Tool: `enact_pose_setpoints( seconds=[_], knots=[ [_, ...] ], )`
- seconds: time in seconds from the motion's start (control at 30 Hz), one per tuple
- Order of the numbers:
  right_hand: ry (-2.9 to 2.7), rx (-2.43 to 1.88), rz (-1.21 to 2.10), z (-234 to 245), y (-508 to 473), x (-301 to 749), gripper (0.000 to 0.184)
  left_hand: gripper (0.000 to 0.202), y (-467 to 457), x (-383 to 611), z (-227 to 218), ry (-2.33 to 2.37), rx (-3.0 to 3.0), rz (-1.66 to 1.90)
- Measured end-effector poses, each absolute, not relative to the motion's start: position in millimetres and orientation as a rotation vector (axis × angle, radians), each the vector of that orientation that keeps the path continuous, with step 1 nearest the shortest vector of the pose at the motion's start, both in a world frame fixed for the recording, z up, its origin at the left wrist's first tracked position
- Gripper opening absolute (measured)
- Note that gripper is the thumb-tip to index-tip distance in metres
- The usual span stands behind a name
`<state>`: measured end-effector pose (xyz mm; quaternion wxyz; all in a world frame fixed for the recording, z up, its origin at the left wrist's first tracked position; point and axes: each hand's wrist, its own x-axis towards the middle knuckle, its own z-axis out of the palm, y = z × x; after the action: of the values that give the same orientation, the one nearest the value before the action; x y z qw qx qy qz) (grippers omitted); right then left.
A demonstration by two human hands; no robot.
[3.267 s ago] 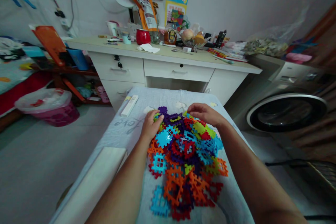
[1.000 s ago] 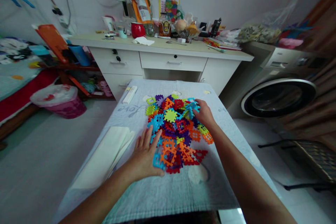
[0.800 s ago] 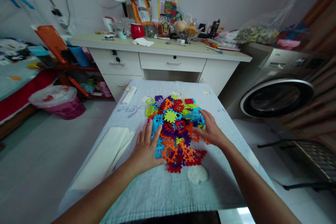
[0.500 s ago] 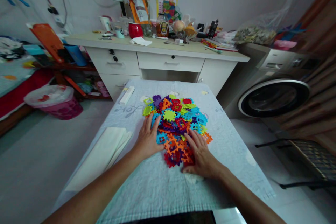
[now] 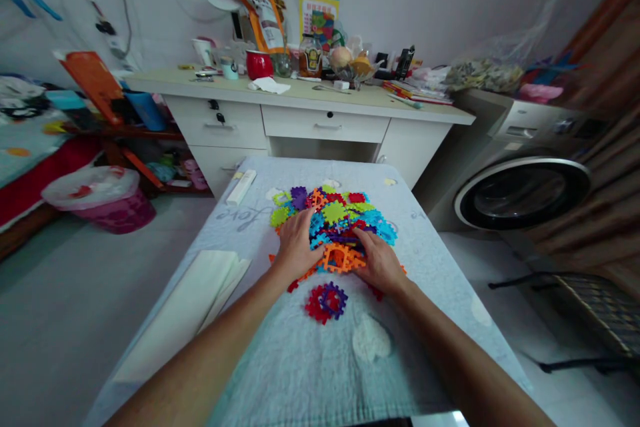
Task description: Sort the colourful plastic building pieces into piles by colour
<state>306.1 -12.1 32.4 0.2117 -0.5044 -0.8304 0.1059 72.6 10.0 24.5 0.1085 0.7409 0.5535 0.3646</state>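
Observation:
A heap of flat plastic interlocking pieces [image 5: 334,213] with notched edges, in red, orange, blue, green and purple, lies on the cloth-covered table. My left hand [image 5: 297,243] presses in from the heap's left side, fingers curved round pieces and partly hidden. From the right, my right hand [image 5: 381,261] curls round more pieces, its fingertips sunk among them. An orange square frame piece [image 5: 339,258] sits between my two thumbs, tilted up at the heap's near side. Closer to me, a red piece and a purple piece [image 5: 334,300] lie overlapped, apart from the heap.
A folded white cloth [image 5: 175,313] lies on the table's left, with a small white box [image 5: 241,187] beyond it. A desk [image 5: 320,97] crowded with jars and papers stands behind. To the right are a washing machine [image 5: 520,193] and a chair [image 5: 590,313].
Both hands have moved forward and closed in on the heap, bunching and lifting pieces at its near side. A red and a purple piece are left behind on the cloth.

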Motion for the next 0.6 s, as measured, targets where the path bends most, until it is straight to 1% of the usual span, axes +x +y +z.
enact_pose_setpoints(
  seconds=[0.1,0.17,0.23,0.3,0.37,0.4,0.53,0.57,0.6],
  knots=[
    [-2.201,-1.376,0.303,45,8,302,0.047,0.069,22,72,29,1.524,2.086,1.220],
    [-2.097,-1.392,0.290,54,24,300,0.033,0.061,27,66,31,1.523,2.008,1.334],
    [-1.975,-1.420,0.264,60,43,300,0.026,0.053,31,57,30,1.591,1.926,1.444],
    [-1.868,-1.460,0.236,63,63,301,0.024,0.044,35,46,26,1.691,1.854,1.533],
    [-1.857,-1.520,0.246,62,81,302,0.026,0.038,39,35,19,1.796,1.800,1.555],
    [-1.897,-1.560,0.284,60,89,303,0.030,0.038,41,31,15,1.837,1.781,1.547],
    [-2.205,-1.690,0.514,47,108,302,0.065,0.043,50,21,-2,1.902,1.756,1.417],
    [-2.266,-1.698,0.521,43,110,300,0.069,0.043,52,21,-5,1.902,1.758,1.386],
    [-2.310,-1.694,0.496,39,112,298,0.068,0.044,54,21,-7,1.898,1.763,1.359]
  ],
)
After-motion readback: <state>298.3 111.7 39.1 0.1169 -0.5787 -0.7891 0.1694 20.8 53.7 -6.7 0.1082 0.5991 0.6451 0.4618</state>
